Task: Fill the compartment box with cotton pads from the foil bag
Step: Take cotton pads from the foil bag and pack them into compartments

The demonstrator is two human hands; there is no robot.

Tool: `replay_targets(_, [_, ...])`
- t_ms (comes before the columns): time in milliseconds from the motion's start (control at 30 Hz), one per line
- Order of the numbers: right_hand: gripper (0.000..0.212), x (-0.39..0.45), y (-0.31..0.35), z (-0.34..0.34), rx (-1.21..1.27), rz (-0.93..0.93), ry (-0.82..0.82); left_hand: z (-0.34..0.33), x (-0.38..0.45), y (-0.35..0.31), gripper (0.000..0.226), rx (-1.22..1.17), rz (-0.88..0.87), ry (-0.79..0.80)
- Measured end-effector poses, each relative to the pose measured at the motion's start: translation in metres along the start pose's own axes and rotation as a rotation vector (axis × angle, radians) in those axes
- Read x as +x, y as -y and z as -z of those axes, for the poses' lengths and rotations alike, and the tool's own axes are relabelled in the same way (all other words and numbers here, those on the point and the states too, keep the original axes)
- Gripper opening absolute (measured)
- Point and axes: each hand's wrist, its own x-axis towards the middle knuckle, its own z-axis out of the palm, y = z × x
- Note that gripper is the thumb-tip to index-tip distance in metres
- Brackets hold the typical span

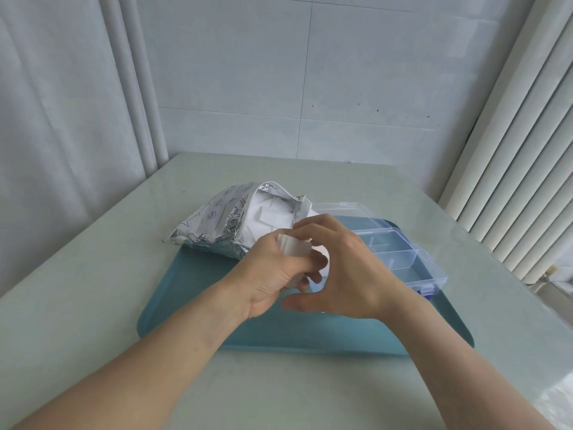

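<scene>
A small stack of white cotton pads is held in the left hand, whose fingers are curled round it; the stack is raised above the teal tray, in front of the foil bag's mouth. The right hand is placed just beside the left, fingers bent over the top of the stack and thumb stretched out low toward the left palm. Whether the right fingertips actually pinch a pad cannot be told, as they are hidden behind the stack and the left fingers.

The foil bag is seen lying on its side at the tray's far left corner, partly on the tray and partly on the table. Its mouth is open toward the right, and more white pads are visible inside.

The clear plastic compartment box is set on the right part of the tray, lid folded back behind it. Several divided compartments are visible; nothing white can be made out in those in view. The near left part of the box is covered by the right hand. Blue latches are noted on its near edge.

A tiled wall is seen behind the table, a curtain at left, and white vertical slats at right.
</scene>
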Motion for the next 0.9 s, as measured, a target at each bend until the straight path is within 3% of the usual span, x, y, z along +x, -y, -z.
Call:
replay_targets(100, [0.052, 0.000, -0.002, 0.013, 0.159, 0.015, 0.078, 0.005, 0.000, -0.001, 0.025, 0.083, -0.036, 0.021])
replay_targets(200, [0.045, -0.002, -0.005, 0.024, 0.210, -0.090, 0.161, 0.003, -0.003, -0.002, 0.041, 0.235, -0.043, 0.125])
replay_targets(367, [0.009, -0.002, -0.010, 0.026, 0.164, -0.106, 0.088, 0.000, -0.003, 0.004, 0.053, 0.333, -0.053, 0.106])
replay_targets(467, [0.009, -0.002, -0.009, 0.029, 0.282, -0.059, 0.091, 0.002, -0.002, 0.003, 0.061, 0.326, -0.085, 0.079])
replay_targets(600, [0.012, -0.001, -0.017, 0.054, 0.529, -0.074, -0.262, 0.000, -0.002, 0.004, 0.051, 0.300, -0.148, -0.002])
replay_targets(700, [0.008, 0.002, -0.041, 0.073, 0.488, -0.239, -0.463, 0.002, -0.003, 0.006, 0.034, 0.608, -0.294, -0.121])
replay_targets(800, [0.007, 0.011, -0.071, 0.077, 0.316, -0.395, -0.451, 0.004, -0.002, 0.009, 0.028, 0.833, -0.352, -0.108])
replay_targets(900, [0.010, 0.025, -0.089, 0.070, 0.294, -0.507, -0.330, 0.009, 0.003, 0.018, 0.036, 1.032, -0.318, -0.055])
